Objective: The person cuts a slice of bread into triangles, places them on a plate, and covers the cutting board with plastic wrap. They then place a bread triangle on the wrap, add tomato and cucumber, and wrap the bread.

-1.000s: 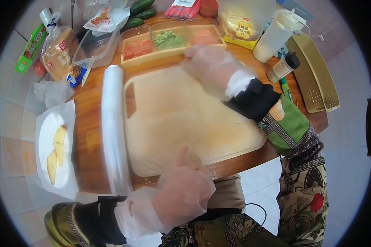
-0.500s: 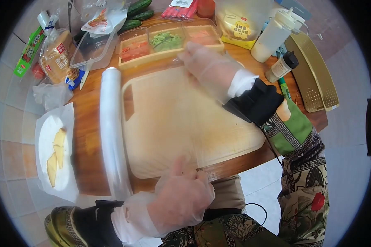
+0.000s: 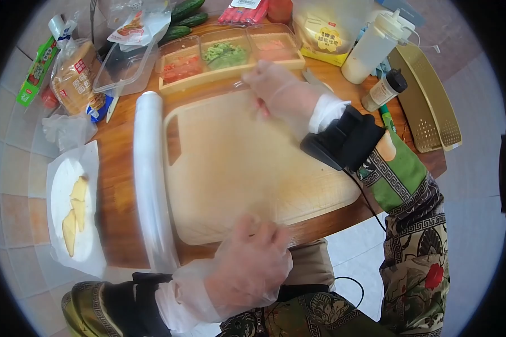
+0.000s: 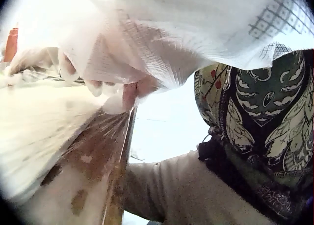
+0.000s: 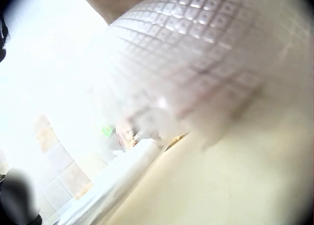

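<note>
A roll of clear plastic wrap (image 3: 150, 180) lies lengthwise along the left side of the pale cutting board (image 3: 219, 151). Film stretches from it across the board. My left hand (image 3: 247, 264), in a clear plastic glove, pinches the film at the board's near edge; in the left wrist view creased plastic wrap (image 4: 93, 141) fans out from its fingertips. My right hand (image 3: 281, 92), also gloved, grips the film's far side near the board's top edge, fingers curled down. The right wrist view is blurred and the glove (image 5: 196, 53) hides those fingertips.
A wooden tray (image 3: 230, 73) with three filled compartments stands behind the board. Left are bagged bread (image 3: 73, 81), a clear box (image 3: 126, 67) and a white sheet with yellow slices (image 3: 76, 208). A squeeze bottle (image 3: 371, 53), seasoning jar (image 3: 385, 90) and gold basket (image 3: 427, 101) stand right.
Both hands stay almost in place. The left fingers have curled in from a more pointed pose, and the right hand has shifted very slightly left.
</note>
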`<state>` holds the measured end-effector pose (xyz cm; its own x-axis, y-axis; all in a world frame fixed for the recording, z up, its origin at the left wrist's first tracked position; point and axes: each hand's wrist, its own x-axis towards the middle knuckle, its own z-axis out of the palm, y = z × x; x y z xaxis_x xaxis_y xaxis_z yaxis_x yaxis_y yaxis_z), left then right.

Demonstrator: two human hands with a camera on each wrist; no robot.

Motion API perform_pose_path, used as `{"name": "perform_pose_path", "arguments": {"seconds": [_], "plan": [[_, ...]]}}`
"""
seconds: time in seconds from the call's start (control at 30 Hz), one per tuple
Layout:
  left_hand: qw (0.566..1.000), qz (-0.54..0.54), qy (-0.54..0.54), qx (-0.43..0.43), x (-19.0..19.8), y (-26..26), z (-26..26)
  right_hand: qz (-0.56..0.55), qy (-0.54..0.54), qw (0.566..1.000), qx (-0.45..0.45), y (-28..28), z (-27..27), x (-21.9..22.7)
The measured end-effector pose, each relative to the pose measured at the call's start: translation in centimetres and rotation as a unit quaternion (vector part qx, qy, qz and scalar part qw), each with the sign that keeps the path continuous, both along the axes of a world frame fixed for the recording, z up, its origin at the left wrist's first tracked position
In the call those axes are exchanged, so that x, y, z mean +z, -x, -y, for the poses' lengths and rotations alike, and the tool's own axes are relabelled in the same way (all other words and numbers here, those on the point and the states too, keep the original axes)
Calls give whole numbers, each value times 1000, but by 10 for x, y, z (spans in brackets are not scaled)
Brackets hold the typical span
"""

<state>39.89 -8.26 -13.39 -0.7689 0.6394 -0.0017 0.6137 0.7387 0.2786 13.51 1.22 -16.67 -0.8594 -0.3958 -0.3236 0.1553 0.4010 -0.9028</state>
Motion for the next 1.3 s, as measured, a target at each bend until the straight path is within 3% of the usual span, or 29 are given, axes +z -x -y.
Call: {"name": "perform_pose_path", "arguments": {"seconds": [0.07, 0.1, 0.17, 0.2, 0.27, 0.4, 0.47, 0.5, 0.53, 0.57, 0.6, 0.63, 0.67, 0.8, 0.9, 0.97, 1.0, 1.03, 1.07, 1.1, 1.13, 1.17, 1.2, 1.27, 1.3], "plan": [[999, -46, 3, 17, -1, -2, -1, -231, -33, 963, 134, 13, -4, -24], [999, -45, 3, 16, 0, -2, -1, -230, -33, 963, 134, 14, -6, -27], [996, -71, -20, 49, 1, -1, -2, -45, 16, 998, 30, 0, -2, -4], [996, -70, -20, 48, -2, 0, -4, -44, 16, 999, 29, 6, -4, -14], [988, -49, -70, 128, -12, 1, -9, -236, -34, 959, 151, 14, -4, -28], [994, -58, -68, 68, -11, 4, -2, -241, -159, 936, 201, 12, -7, -18], [994, -30, -82, 58, -12, 7, -2, -106, -3, 990, 94, 20, -5, -38], [994, -30, -82, 58, -12, 8, -1, -106, -4, 990, 93, 26, -7, -44], [995, -20, -85, 53, -12, 8, -1, -265, -72, 941, 198, 29, -10, -45], [995, -10, -87, 49, -12, 9, 0, -414, -137, 851, 294, 31, -12, -46], [995, -10, -87, 48, -12, 9, 0, -414, -137, 851, 294, 31, -10, -49], [994, -8, -94, 48, -13, 9, 0, -298, -82, 927, 211, 28, -6, -50], [994, -6, -100, 48, -14, 9, 0, -175, -24, 977, 122, 25, -4, -50], [993, -4, -102, 60, -10, 7, 1, -239, -29, 962, 129, 21, -5, -47], [996, -17, -79, 34, -7, 8, 2, -185, -38, 977, 97, 15, -1, -33], [994, -24, -103, 37, -10, 8, 2, -53, -14, 998, 38, 3, 1, -14], [994, -24, -103, 37, -11, 7, 2, -53, -14, 998, 38, 14, -2, -36], [994, -17, -106, 26, -10, 9, 3, -268, -15, 955, 124, 33, -8, -76], [994, -11, -109, 16, -10, 10, 4, -469, -15, 859, 204, 32, -6, -75], [994, -11, -109, 16, -10, 10, 4, -469, -15, 859, 204, 31, -11, -72], [993, -7, -114, 11, -10, 11, 5, -507, -212, 789, 275, 8, -12, -24], [993, -2, -119, 7, -10, 11, 5, -519, -398, 679, 333, -5, -12, 3], [993, -2, -119, 7, -10, 11, 5, -519, -398, 679, 333, -5, -9, -2], [991, 8, -134, 12, -10, 12, 5, -472, -323, 790, 221, -6, -4, -12], [991, 8, -134, 12, -11, 12, 5, -472, -323, 790, 221, -4, -6, -14]]}}
